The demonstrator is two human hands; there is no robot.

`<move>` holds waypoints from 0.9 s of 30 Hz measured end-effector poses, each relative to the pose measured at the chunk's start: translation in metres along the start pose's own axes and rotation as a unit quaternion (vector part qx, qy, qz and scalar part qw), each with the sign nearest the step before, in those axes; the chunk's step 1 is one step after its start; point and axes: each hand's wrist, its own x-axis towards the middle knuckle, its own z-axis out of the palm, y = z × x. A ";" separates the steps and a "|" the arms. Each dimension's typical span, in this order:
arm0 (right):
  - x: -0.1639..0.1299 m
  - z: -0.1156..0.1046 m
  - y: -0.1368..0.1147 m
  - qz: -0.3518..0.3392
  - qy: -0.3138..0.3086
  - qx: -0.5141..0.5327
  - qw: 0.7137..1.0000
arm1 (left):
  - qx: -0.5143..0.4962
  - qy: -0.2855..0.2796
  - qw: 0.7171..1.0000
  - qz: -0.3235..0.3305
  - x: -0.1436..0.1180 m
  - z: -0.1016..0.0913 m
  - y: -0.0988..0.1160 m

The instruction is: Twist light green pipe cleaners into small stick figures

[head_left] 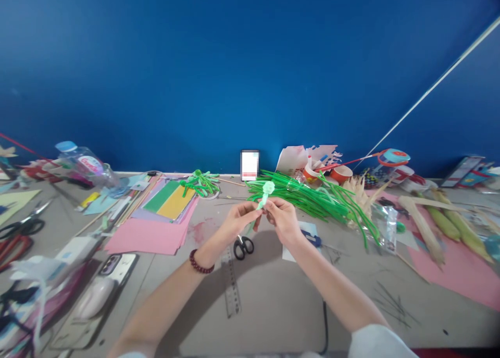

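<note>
A pale green pipe cleaner [267, 188], coiled into a small knob at its top, is held upright above the table. My left hand [239, 218] pinches its lower part from the left, with a beaded bracelet [201, 263] on that wrist. My right hand [283, 218] grips it from the other side, fingertips close to the left ones. Behind my hands lies a bundle of green pipe cleaners [312, 197]. Black-handled scissors [243, 247] rest below my hands, partly hidden, beside a clear ruler [232, 288]. A blue tool [311, 237] lies on white paper beside my right wrist.
To the left are pink paper sheets [146, 237], shaped green pipe cleaners [200, 183], a phone [117, 267] and a plastic bottle [90, 165]. A small bright screen [250, 165] stands against the blue wall. Paper cups [340, 174] and corn husks [443, 217] are at right.
</note>
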 end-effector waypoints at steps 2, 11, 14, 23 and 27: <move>0.003 0.000 0.001 -0.003 0.031 -0.004 1.000 | 0.150 0.084 0.983 0.064 0.001 -0.003 -0.001; 0.000 0.004 0.007 -0.001 0.023 -0.008 1.000 | 0.415 0.132 0.884 0.173 -0.004 -0.001 -0.012; -0.003 0.007 0.005 0.001 0.000 0.019 1.000 | 0.287 0.093 0.947 0.111 -0.003 0.002 -0.007; -0.005 0.003 0.009 -0.018 -0.040 0.020 0.999 | -0.225 -0.106 0.966 -0.072 -0.003 -0.001 -0.006; -0.005 0.003 0.007 0.000 -0.052 0.032 0.998 | -0.307 -0.158 0.933 -0.098 -0.005 0.001 -0.009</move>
